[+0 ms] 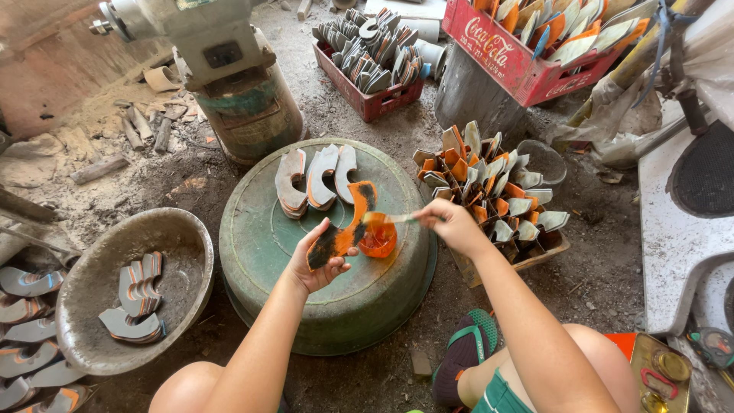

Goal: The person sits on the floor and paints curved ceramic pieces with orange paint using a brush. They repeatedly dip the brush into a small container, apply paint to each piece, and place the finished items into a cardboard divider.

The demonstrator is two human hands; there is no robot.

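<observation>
Knees frame the scene; orange glue (378, 240) may be spilled while the left hand (315, 264) grasps the sole piece (348, 229) and the right hand (451, 223) clenches the brush (386, 219).

Bright daylight, soft shadows, sharp — edges bowed

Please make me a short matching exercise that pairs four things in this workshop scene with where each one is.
Things:
1. curved sole piece
2. brush
3. stack of grey pieces
4. red crate

Places:
a. on the upturned green basin
b. in the left hand
c. top right, on a grey drum
d. in the right hand

Pairs: 1-b, 2-d, 3-a, 4-c
</observation>
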